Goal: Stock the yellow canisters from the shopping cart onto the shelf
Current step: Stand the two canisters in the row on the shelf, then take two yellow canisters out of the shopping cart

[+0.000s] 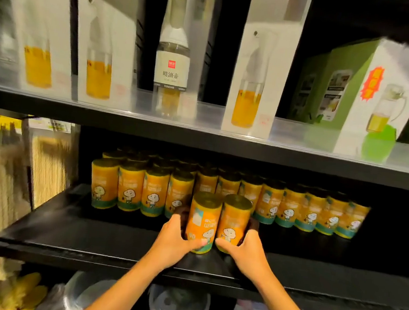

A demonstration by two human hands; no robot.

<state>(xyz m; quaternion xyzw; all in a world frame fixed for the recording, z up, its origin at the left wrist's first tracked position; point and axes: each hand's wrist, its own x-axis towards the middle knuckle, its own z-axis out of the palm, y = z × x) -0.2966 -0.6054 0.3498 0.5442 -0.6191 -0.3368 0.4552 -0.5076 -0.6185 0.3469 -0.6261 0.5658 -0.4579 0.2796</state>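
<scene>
Both arms reach in from six o'clock to the black shelf [68, 236]. The left hand [173, 240] is wrapped round the left can [201, 221], thumb across its front near the base, fingers curled behind. The right hand [245, 247] grips the right can [234, 221] the same way, thumb low on the label. The two cans stand upright, touching side by side, on the shelf just in front of the row [219, 199] of like cans, which runs from nine o'clock to three o'clock behind them, with more ranks going back into the dark. Whether the held cans' bases rest fully on the board I cannot tell.

Up at twelve o'clock, on the upper shelf [200, 131], stands a clear bottle [172, 60] between tall white boxes [252, 84], and a green box [356, 95] sits at two o'clock. At six o'clock, under the shelf, are plastic-wrapped tubs [177, 308].
</scene>
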